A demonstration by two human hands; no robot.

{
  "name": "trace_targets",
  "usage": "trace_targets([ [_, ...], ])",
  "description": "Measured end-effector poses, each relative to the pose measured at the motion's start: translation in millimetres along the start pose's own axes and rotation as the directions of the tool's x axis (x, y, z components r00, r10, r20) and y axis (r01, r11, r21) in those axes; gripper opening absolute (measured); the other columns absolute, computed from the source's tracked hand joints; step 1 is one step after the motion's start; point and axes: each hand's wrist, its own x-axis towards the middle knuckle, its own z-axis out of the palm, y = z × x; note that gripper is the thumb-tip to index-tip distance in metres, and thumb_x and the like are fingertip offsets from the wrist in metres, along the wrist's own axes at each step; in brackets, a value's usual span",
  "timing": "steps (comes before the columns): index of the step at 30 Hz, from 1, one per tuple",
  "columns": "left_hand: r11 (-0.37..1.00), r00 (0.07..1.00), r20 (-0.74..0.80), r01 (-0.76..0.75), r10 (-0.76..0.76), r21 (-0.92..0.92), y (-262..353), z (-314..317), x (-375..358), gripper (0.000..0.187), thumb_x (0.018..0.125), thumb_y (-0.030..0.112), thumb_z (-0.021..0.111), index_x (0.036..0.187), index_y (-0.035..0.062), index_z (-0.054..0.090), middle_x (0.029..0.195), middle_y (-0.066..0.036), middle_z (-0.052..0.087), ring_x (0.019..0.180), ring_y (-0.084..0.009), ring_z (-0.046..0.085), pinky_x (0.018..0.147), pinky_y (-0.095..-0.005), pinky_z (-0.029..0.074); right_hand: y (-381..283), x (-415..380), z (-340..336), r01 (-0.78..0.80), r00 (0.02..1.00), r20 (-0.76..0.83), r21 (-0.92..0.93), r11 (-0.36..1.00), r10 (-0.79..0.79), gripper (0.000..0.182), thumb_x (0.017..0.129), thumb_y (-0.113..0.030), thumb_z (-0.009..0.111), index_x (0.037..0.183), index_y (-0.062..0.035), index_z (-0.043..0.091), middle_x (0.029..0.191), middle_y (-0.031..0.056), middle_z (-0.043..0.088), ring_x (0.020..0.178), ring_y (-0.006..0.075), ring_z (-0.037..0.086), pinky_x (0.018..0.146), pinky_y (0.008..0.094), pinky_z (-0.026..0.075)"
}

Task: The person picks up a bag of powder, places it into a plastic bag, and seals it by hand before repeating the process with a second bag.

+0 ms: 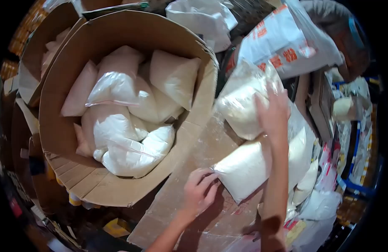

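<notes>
A clear plastic bag of pale powder [246, 166] lies on a flat cardboard surface [194, 157]. My left hand [199, 191] pinches its left corner between thumb and fingers. My right hand [273, 107] rests with fingers spread on a second powder bag [240, 105], just above the first; its forearm crosses over the lower bag's right side. Further powder bags [301, 147] lie to the right of that forearm. To the left, a large open cardboard box [118, 25] holds several filled bags [118, 84].
White bags with orange print [274, 42] lie at the upper right, beside a person's dark sleeve [345, 38]. Another cardboard box [30, 80] stands at the far left. A blue-framed rack [353, 168] is at the right edge. Crumpled plastic [322, 206] lies at the lower right.
</notes>
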Motion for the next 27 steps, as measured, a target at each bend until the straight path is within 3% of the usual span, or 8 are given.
trace_targets([
  [3,0.998,1.000,-0.011,0.002,-0.002,0.058,7,-15,-12,0.026,0.079,-0.003,0.067,0.104,0.0036,0.072,0.105,-0.014,0.068,0.101,-0.0279,0.066,0.085,-0.0363,0.054,-16,-101,-27,0.274,0.961,-0.110,0.289,0.917,-0.253,0.037,0.083,-0.013,0.072,0.119,-0.0057,0.067,0.146,0.0226,0.047,0.136,0.0396,0.044,0.111,0.0520,0.036],
  [8,0.977,0.996,0.034,0.076,-0.084,0.201,19,-35,-61,0.020,0.087,-0.009,0.058,0.102,-0.0022,0.069,0.087,-0.013,0.072,0.087,-0.0224,0.071,0.082,-0.0306,0.056,-4,-353,-41,-0.177,0.984,0.152,0.741,0.648,0.096,0.013,0.083,-0.005,0.075,0.094,-0.0013,0.074,0.091,0.0138,0.073,0.087,0.0259,0.072,0.080,0.0362,0.057],
  [11,0.957,0.946,0.145,0.285,-0.291,0.061,22,-42,-101,0.016,0.094,-0.004,0.053,0.106,-0.0050,0.065,0.067,-0.011,0.067,0.059,-0.0158,0.067,0.077,-0.0299,0.059,4,-529,-45,-0.855,0.507,0.653,0.461,0.235,0.562,0.010,0.084,-0.010,0.077,0.089,-0.0023,0.072,0.070,0.0091,0.071,0.064,0.0205,0.071,0.059,0.0316,0.055],
  [13,0.879,0.856,0.206,0.475,-0.474,0.048,22,-44,-122,0.016,0.097,-0.002,0.052,0.106,-0.0040,0.065,0.063,-0.009,0.065,0.049,-0.0150,0.063,0.066,-0.0296,0.059,20,-641,-39,-0.927,0.327,0.661,0.363,0.094,0.676,0.013,0.086,-0.014,0.076,0.085,-0.0021,0.069,0.061,0.0105,0.065,0.056,0.0201,0.067,0.054,0.0315,0.051],
  [15,0.933,0.856,0.379,0.354,-0.350,0.063,-2,-50,-140,0.020,0.095,-0.005,0.054,0.112,-0.0054,0.064,0.085,-0.013,0.069,0.068,-0.0176,0.069,0.062,-0.0310,0.061,45,-684,-53,-0.889,0.457,0.496,0.227,0.398,0.738,0.017,0.087,-0.015,0.074,0.081,-0.0015,0.066,0.060,0.0119,0.062,0.053,0.0226,0.064,0.052,0.0338,0.048],
  [18,0.878,0.795,0.425,0.478,-0.433,0.000,24,-20,-163,0.031,0.092,-0.005,0.058,0.122,-0.0012,0.061,0.119,-0.013,0.064,0.105,-0.0203,0.064,0.070,-0.0295,0.057,83,-685,-80,-0.913,0.354,0.360,0.331,0.237,0.863,0.015,0.086,-0.011,0.073,0.082,-0.0004,0.063,0.069,0.0147,0.063,0.062,0.0268,0.064,0.059,0.0341,0.049],
  [22,0.921,0.769,0.627,-0.144,-0.126,0.362,45,17,-201,0.040,0.084,-0.001,0.067,0.124,0.0005,0.061,0.110,-0.012,0.069,0.102,-0.0199,0.065,0.089,-0.0325,0.050,143,-712,-80,-0.854,0.412,0.091,0.386,0.349,0.907,0.012,0.083,-0.005,0.071,0.091,-0.0005,0.064,0.087,0.0166,0.066,0.078,0.0292,0.066,0.070,0.0338,0.051],
  [27,0.950,0.637,0.768,-0.194,-0.067,0.243,70,109,-264,0.028,0.082,-0.002,0.068,0.109,0.0046,0.069,0.102,-0.014,0.070,0.092,-0.0280,0.069,0.078,-0.0365,0.055,195,-697,-64,-0.754,0.436,0.066,0.572,0.325,0.897,0.021,0.082,-0.001,0.070,0.102,-0.0008,0.064,0.102,0.0165,0.067,0.092,0.0338,0.066,0.080,0.0383,0.053],
])
